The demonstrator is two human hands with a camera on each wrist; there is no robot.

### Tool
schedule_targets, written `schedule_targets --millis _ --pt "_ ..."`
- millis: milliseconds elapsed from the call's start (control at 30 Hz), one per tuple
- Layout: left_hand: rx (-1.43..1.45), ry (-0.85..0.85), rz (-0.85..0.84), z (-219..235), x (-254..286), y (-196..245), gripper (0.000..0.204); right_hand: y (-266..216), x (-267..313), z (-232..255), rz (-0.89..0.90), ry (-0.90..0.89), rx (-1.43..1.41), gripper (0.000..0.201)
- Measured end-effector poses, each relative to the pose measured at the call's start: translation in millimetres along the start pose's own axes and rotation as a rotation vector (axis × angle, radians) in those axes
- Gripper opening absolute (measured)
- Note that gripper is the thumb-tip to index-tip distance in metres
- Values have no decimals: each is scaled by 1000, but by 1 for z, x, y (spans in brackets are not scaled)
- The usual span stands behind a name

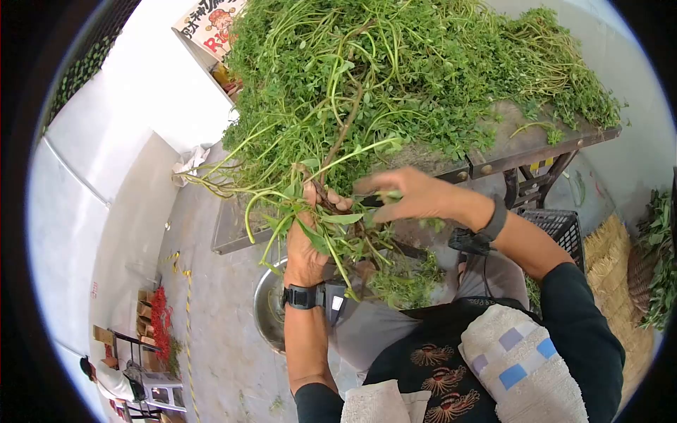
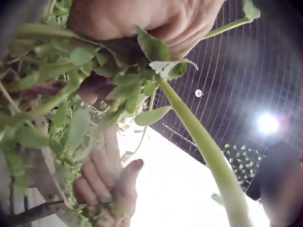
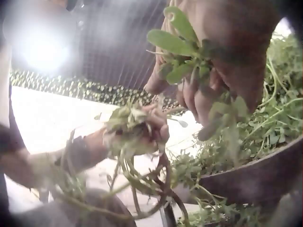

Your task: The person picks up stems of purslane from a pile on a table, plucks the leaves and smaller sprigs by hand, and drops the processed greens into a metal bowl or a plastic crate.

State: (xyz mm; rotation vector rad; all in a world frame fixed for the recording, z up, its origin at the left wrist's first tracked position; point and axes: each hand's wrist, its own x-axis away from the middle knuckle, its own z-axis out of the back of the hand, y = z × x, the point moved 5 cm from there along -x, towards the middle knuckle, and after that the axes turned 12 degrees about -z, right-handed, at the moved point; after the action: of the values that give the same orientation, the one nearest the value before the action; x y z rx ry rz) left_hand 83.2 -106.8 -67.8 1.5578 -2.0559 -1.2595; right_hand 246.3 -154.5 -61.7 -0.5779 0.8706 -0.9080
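My left hand [image 1: 309, 236] grips a bunch of long leafy stems, like purslane [image 1: 335, 201], with thick green and reddish-brown stalks. The stems fan out upward and to the left, and some hang below the fist. To the right of the bunch is my right hand [image 1: 416, 196], blurred, its thumb and index finger extended. Its other fingers curl toward the palm around a small leafy sprig [image 3: 182, 52], as the right wrist view shows. Behind both hands a large heap of the same greens [image 1: 423, 77] covers the table [image 1: 486, 166].
A metal basin [image 1: 266, 310] stands on the floor below my left forearm. Loose greens [image 1: 405, 282] lie near my lap. To the right are a black crate [image 1: 557, 229] and a woven straw mat [image 1: 610, 275]. A person [image 1: 113, 381] is far off at lower left.
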Motion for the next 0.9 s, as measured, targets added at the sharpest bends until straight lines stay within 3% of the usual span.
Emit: schedule_targets --millis 67,100,167,200,233,300,367,433,467,500,533,567,633,667,700,767,833,867,900 --pt "-70 29 23 -4 3 1 31 2 10 24 -239 138 -343 52" --pt "-146 52 45 -5 4 0 32 -6 13 34 -243 143 -343 52" --pt "-163 38 84 -1 3 -10 35 -8 20 43 -439 75 -842 49" --pt "-310 48 25 -1 5 -9 36 -9 18 44 -355 150 -1060 37" --pt "-455 58 -37 -2 6 -7 37 -7 18 45 -356 156 -1063 37" --pt "-479 19 -61 -5 8 -7 36 1 16 55 -260 290 -1330 28" --pt "-442 64 -91 -6 7 -5 37 9 16 57 -255 335 -1282 25" --pt "-418 123 -129 -12 2 -1 38 15 22 59 -458 468 -871 21" --pt "-391 190 -170 -15 0 2 38 19 25 57 -463 472 -873 21" --pt "-364 259 -208 -14 -1 3 39 22 28 56 -438 505 -628 21" --pt "-376 173 -57 2 -9 -1 37 23 32 55 -413 528 -384 21" --pt "-377 180 -40 0 -9 -5 37 23 35 51 -430 526 -390 21" --pt "-315 171 -80 -9 -9 -8 34 8 38 46 -358 625 400 23" --pt "-300 194 -65 -16 -5 -12 28 14 37 43 -430 622 616 25" --pt "-307 197 -51 -15 -6 -12 28 23 38 45 -444 619 607 25" --pt "-381 250 -323 -9 -6 2 25 35 55 64 -401 904 636 24" --pt "-330 393 -349 -26 6 22 20 53 91 96 -639 871 564 26" --pt "-344 410 -328 -14 8 24 20 50 115 109 -622 903 583 27" --pt "-403 281 -383 -4 5 36 19 52 139 117 -602 931 595 29"
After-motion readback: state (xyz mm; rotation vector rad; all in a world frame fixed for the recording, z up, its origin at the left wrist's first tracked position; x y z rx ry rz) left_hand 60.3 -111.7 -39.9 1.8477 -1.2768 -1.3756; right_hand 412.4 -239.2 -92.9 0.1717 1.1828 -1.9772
